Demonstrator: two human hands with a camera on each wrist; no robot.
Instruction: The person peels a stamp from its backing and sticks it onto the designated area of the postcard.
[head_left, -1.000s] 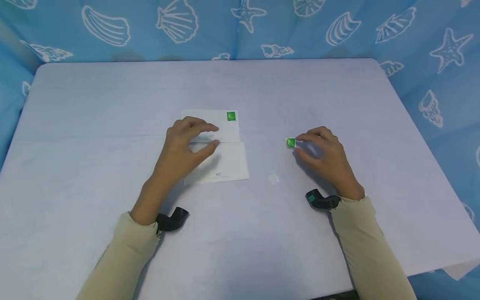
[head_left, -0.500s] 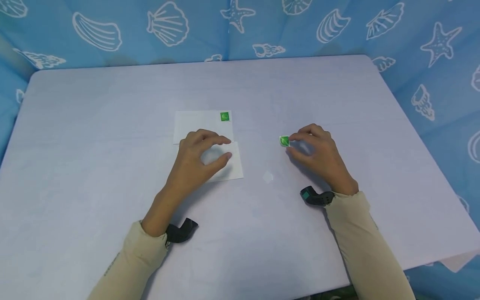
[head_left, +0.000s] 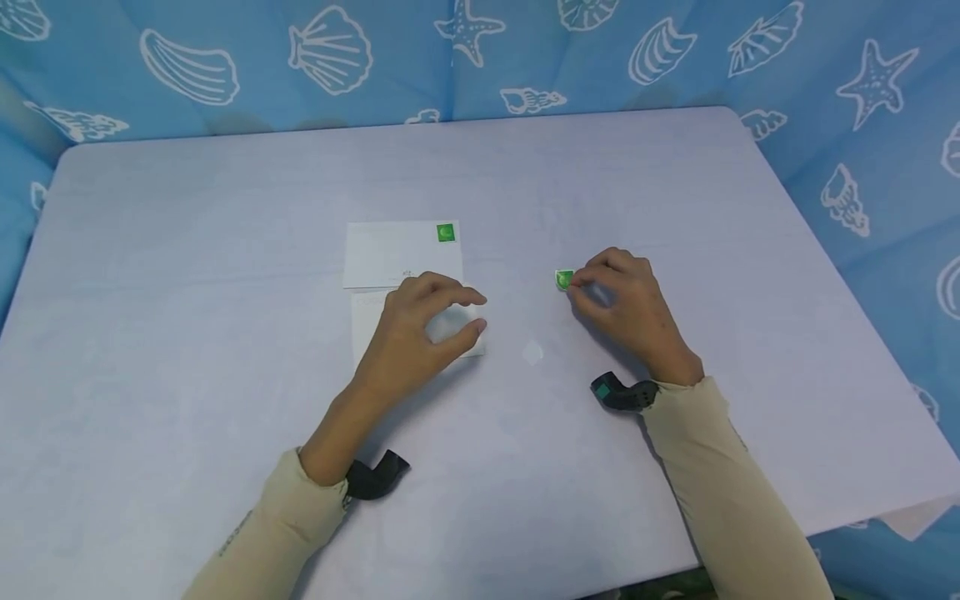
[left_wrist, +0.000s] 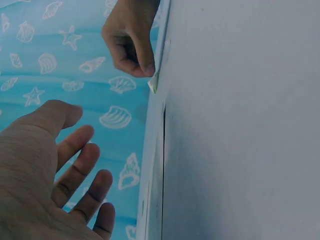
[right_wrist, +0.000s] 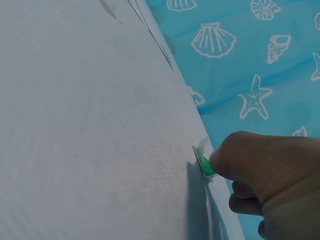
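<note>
My right hand [head_left: 626, 312] pinches a small green stamp [head_left: 563, 280] between thumb and finger, to the right of two white envelopes. In the right wrist view the stamp [right_wrist: 207, 167] shows a pale, thin flap at its edge. My left hand [head_left: 420, 333] hovers over the lower envelope [head_left: 365, 321], thumb and fingers spread apart and holding nothing; it hides much of that envelope. Just behind lies the upper envelope [head_left: 386, 250], with another green stamp [head_left: 446, 232] in its top right corner and faint small print near its lower edge.
A small, pale translucent piece [head_left: 533, 352] lies on the white tabletop [head_left: 487, 458] between the hands. Blue curtain [head_left: 405, 58] with white shells and starfish hangs along the back and sides. Both wrists carry a black camera mount [head_left: 378, 475].
My left hand has moved rightward and nearer the body, uncovering the upper envelope. The right thumb and finger have drawn closer together at the stamp. The head view has shifted slightly.
</note>
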